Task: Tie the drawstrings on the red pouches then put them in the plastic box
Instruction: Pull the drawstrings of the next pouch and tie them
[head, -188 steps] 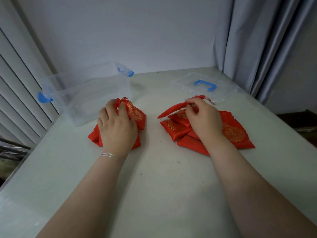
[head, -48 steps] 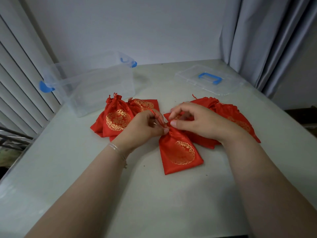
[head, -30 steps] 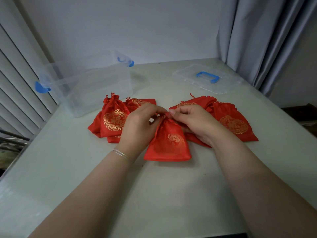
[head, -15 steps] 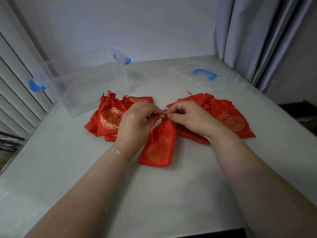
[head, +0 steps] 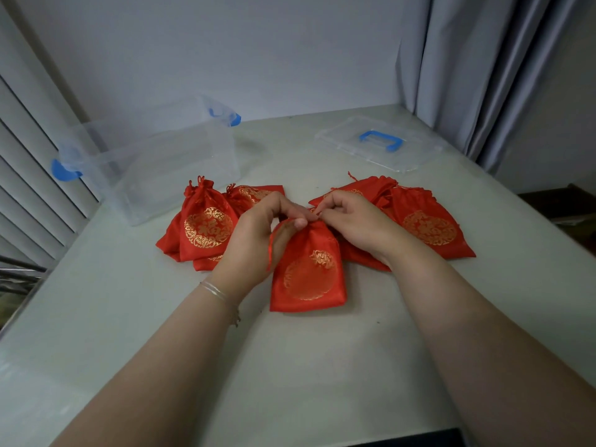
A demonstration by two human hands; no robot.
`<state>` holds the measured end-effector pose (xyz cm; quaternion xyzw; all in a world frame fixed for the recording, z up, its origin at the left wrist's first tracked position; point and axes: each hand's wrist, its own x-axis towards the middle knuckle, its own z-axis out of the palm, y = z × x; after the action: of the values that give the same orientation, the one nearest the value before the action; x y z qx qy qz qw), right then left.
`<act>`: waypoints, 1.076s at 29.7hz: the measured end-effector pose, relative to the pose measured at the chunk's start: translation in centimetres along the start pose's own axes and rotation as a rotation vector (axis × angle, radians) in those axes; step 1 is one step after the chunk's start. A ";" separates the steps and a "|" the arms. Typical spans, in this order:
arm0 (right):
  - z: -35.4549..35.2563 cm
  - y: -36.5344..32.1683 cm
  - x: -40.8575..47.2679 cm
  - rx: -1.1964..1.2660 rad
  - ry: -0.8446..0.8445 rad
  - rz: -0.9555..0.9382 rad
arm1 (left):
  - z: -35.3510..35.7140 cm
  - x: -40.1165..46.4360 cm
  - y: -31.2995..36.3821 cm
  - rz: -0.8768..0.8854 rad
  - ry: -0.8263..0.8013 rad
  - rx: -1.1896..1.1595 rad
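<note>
- Here, the left hand (head: 254,230) and the right hand (head: 351,221) meet over the gathered neck of one red pouch (head: 308,272), which lies flat on the pale worktop (head: 290,366) with its gold emblem facing up.
- The left grip is clenched on that pouch's neck — thumb and curled fingers pinch the top, and a red drawstring (head: 270,250) loops down beside the palm.
- The right grip pinches the neck from the other side, fingertips touching those of the left hand; which strand it holds is too small to tell.
- A bracelet (head: 217,293) sits on the left wrist.
- To the left of the hands lies a small heap of pouches (head: 206,227); the top one has its neck cinched and its cords bunched at the top.
- To the right, another heap of pouches (head: 425,227) lies spread flat, partly under the right hand and wrist.
- The plastic box (head: 154,159) — clear, with blue latches — stands open at the far left of the worktop, just behind the left heap; through its walls no pouch shows inside.
- Its clear lid (head: 377,146), with a blue handle, lies flat at the far right, well apart from the box.
- Grey curtains (head: 483,75) hang at the right behind the worktop.
</note>
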<state>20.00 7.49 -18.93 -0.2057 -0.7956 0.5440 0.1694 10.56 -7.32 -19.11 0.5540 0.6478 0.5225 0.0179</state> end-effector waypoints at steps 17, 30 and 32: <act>2.8 -0.6 -1.3 -0.227 -0.033 -0.312 | -1.6 0.8 -0.1 -0.768 -0.155 -0.070; 2.5 -0.9 -1.2 -0.275 -0.067 -0.356 | -2.6 0.5 0.1 -0.722 -0.372 -0.234; 2.6 -1.0 -1.3 -0.218 -0.078 -0.355 | -2.3 0.6 0.1 -0.716 -0.311 -0.246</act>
<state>19.70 4.43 -18.99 -0.0582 -0.8794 0.4241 0.2082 9.05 -8.43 -17.64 0.3598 0.7220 0.4669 0.3624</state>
